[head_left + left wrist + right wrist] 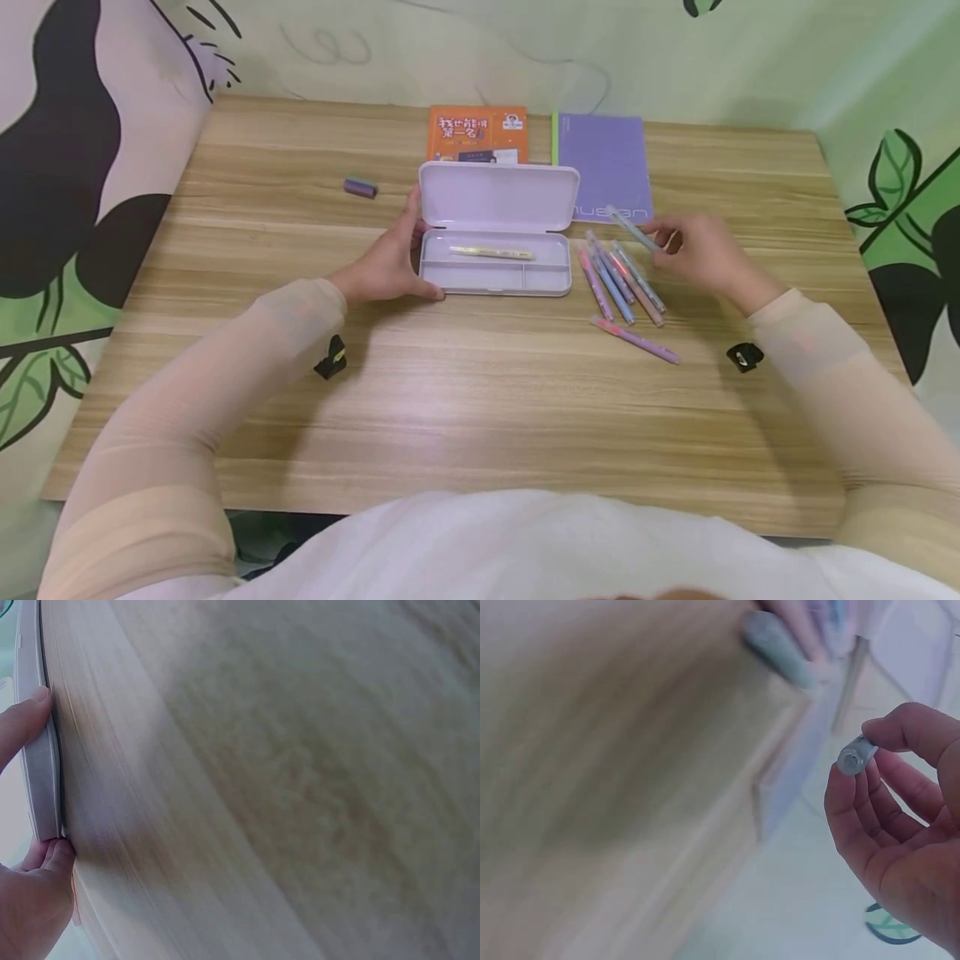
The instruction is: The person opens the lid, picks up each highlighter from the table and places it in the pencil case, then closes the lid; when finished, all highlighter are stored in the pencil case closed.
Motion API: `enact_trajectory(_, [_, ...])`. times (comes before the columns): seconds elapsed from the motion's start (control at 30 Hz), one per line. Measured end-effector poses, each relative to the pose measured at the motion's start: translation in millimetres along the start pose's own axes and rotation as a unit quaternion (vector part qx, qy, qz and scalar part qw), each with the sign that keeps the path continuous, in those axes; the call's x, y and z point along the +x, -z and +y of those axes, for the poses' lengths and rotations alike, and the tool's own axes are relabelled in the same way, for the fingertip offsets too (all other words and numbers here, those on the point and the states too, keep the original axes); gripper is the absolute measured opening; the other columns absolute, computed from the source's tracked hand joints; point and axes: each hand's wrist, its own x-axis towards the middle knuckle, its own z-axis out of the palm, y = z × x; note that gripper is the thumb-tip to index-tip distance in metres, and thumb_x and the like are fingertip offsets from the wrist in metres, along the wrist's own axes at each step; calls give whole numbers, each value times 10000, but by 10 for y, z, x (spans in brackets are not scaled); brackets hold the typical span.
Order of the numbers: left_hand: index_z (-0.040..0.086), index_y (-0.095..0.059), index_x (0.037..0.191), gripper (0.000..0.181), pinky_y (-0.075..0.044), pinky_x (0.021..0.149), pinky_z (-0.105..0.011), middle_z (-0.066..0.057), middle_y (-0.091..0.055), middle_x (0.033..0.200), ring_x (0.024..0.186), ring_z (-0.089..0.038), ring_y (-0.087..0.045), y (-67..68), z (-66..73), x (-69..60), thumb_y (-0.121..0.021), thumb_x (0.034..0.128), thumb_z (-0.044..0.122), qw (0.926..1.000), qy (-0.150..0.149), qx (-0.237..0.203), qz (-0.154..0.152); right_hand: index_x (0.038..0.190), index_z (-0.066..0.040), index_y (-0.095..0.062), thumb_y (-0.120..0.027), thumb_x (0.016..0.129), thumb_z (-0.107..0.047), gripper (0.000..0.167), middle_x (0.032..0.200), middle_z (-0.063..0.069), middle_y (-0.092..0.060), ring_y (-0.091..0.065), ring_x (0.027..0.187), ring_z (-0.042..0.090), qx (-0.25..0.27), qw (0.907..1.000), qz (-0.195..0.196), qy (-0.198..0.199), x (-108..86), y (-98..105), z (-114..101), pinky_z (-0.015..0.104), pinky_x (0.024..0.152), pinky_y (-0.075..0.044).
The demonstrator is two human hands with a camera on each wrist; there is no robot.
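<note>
An open white pencil case [495,279] lies on the table with one yellowish pen [491,252] in its rear compartment. My left hand [386,262] grips the case's left end, thumb at the front edge and fingers by the hinge side; the left wrist view shows the thumb and fingertips against the case edge [41,780]. Held up between the thumb and fingers of my right hand [701,254] is a pale grey-green pen [632,227]; its round end [852,760] faces the right wrist camera. Several coloured pens [615,279] lie between the case and my right hand.
Behind the case lie an orange book [477,133] and a purple notebook [606,162]. A small dark purple and green object [360,188] is at the back left. One purple pen [637,340] lies apart, nearer the front. A wall stands beyond the table [487,417].
</note>
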Motion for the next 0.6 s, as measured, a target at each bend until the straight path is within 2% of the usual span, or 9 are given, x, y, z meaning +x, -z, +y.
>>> enact_trajectory(0.13, [320,257,1494,1478,-308,1175,-372,-132,-432,1303,1244,-239,-448,4,9,-5,-925,614,196,10000,14,-4,-13,1112,15,-681,-640,811,23,303,854,142,-654,-611,743,236,-38,9995,86,293,55,67,-138,206,552,-434])
enact_trajectory(0.33, [299,249,1500,1474,-309,1175,-367,-130,-430,1291,1232,-235,-448,9,4,-2,-924,615,187,10000,-8,-10,17,1114,-7,-688,-636,806,15,313,865,112,-657,-610,745,204,-234,9963,109,818,195,89,-359,276,633,-491])
enact_trajectory(0.6, [261,235,1510,1498,-327,1164,-377,-149,-434,1289,1228,-256,-457,1,-7,8,-938,584,172,9999,-140,-65,42,1118,-17,-685,-628,801,32,326,867,116,-659,-618,736,215,-65,9913,-137,1306,419,35,-669,322,651,-512])
